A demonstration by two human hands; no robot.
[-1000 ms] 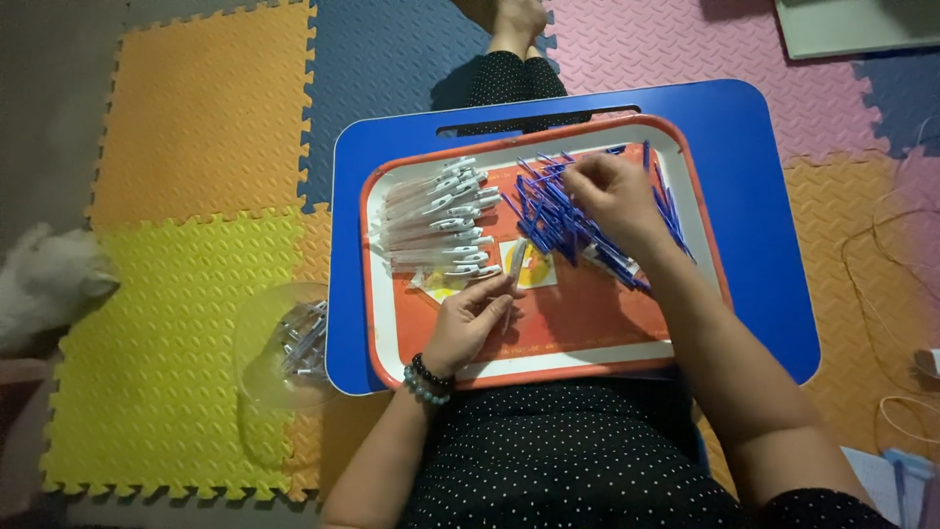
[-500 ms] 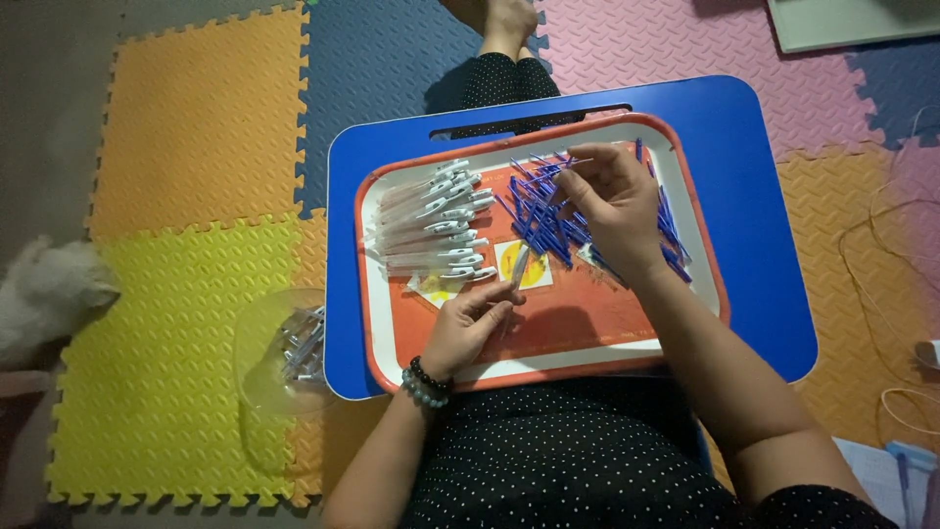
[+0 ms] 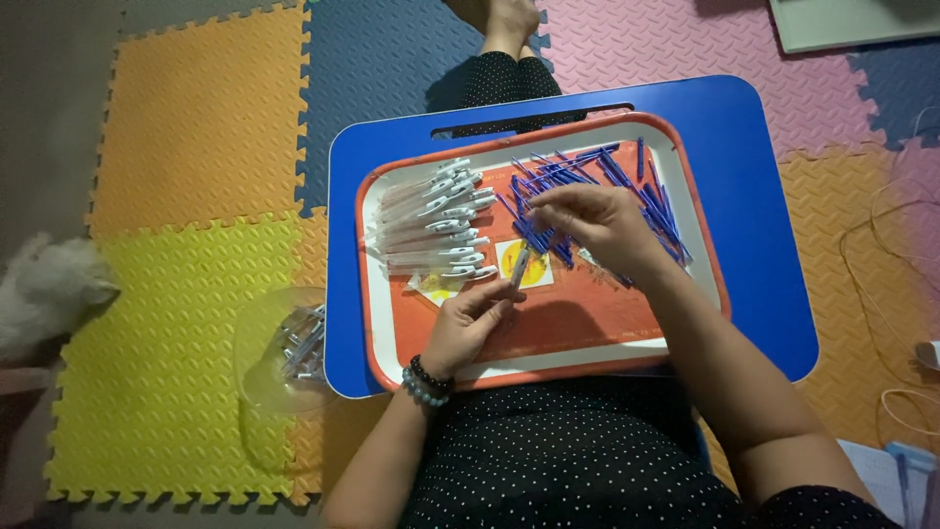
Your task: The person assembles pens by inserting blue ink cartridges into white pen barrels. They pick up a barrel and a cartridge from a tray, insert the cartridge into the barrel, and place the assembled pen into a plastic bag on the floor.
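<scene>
An orange tray with a white rim (image 3: 548,364) rests on a blue lap table (image 3: 754,196). My left hand (image 3: 470,318) pinches a clear pen barrel (image 3: 519,266) that points up and away from me, over the tray's middle. My right hand (image 3: 597,220) lies on a heap of blue pen refills (image 3: 651,191), fingers curled around one or more of them. A row of clear pen barrels with white clips (image 3: 436,220) lies on the tray's left side. A bead bracelet circles my left wrist.
A clear plastic container (image 3: 284,348) with several pens lies on the foam mats left of the table. A white furry animal (image 3: 49,289) sits at the far left. Cables (image 3: 896,255) trail on the right. My foot (image 3: 509,20) shows beyond the table.
My right hand has shifted slightly left over the blue refills. My left hand keeps the clear barrel, now raised a little toward the right hand.
</scene>
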